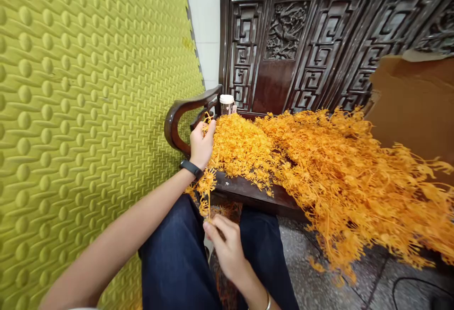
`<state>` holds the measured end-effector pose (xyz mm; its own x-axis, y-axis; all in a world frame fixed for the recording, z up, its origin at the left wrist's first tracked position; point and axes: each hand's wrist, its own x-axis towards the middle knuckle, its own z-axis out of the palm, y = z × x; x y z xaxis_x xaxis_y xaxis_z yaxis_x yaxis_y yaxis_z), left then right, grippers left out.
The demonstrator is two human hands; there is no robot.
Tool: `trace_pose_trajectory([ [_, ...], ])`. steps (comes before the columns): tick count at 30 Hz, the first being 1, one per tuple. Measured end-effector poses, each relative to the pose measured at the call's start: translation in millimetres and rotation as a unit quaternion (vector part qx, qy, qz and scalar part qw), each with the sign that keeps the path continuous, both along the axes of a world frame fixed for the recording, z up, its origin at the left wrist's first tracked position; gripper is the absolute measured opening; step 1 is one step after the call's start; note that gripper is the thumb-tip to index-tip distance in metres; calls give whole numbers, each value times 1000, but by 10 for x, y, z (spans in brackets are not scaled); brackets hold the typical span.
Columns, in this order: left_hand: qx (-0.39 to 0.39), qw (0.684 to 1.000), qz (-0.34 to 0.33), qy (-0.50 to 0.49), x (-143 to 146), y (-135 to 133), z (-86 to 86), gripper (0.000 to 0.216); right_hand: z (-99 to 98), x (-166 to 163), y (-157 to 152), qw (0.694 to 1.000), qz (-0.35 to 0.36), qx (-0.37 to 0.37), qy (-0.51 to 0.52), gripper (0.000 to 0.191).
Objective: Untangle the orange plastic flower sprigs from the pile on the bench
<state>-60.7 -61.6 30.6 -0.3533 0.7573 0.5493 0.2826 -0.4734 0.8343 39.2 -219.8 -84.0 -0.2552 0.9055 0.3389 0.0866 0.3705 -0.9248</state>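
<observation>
My left hand (202, 143), with a dark band at its wrist, is closed on a small orange plastic flower piece (207, 118) beside the left edge of the near pile. Lower down, between my knees, my right hand (227, 246) pinches the lower end of an orange plastic flower sprig (205, 189) that stretches up toward my left wrist. A heap of small loose orange flower pieces (241, 144) lies on the dark wooden bench (244, 187). To its right spreads a bigger mass of tangled orange sprigs (354, 177), spilling over the bench's front edge.
The bench's curved armrest (173, 120) stands left of the heap. A lidded cup (227, 105) sits behind the pile, near the carved backrest (283, 31). Brown cardboard (411, 106) leans at the right. Yellow-green foam matting (88, 111) fills the left side. A black cable (422, 280) crosses the floor.
</observation>
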Motion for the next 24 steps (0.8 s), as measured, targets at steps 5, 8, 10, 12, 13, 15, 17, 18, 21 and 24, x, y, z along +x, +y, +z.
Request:
trace_pose_trajectory([
  [5,-3,1000,-8,28,21,-53,-42,32,-133,-144,-114,995,-86,43,-31,27],
  [8,-9,997,-19,77,52,-130,-54,27,-143,-165,-167,996,-68,49,-44,28],
  [10,-16,996,-18,83,50,-154,-76,27,-148,-183,-206,996,-65,43,-39,29],
  [12,-27,996,-18,84,39,-157,-110,28,-162,-203,-246,996,-73,31,-29,30],
  [13,-34,995,-22,86,35,-154,-130,28,-171,-212,-262,996,-79,26,-23,31],
  [15,-46,995,-34,83,39,-148,-168,28,-187,-219,-286,996,-87,15,-14,32],
  [17,-59,996,-45,46,54,-136,-197,29,-200,-220,-299,996,-90,-6,-3,34],
  [18,-70,996,-51,15,61,-122,-206,29,-210,-225,-306,995,-93,-19,2,35],
  [21,-112,988,-61,-86,50,-25,-206,32,-270,-282,-350,991,-131,-21,-2,35],
  [24,-133,978,-33,-160,-6,126,-179,31,-350,-363,-402,978,-170,124,-3,33],
])
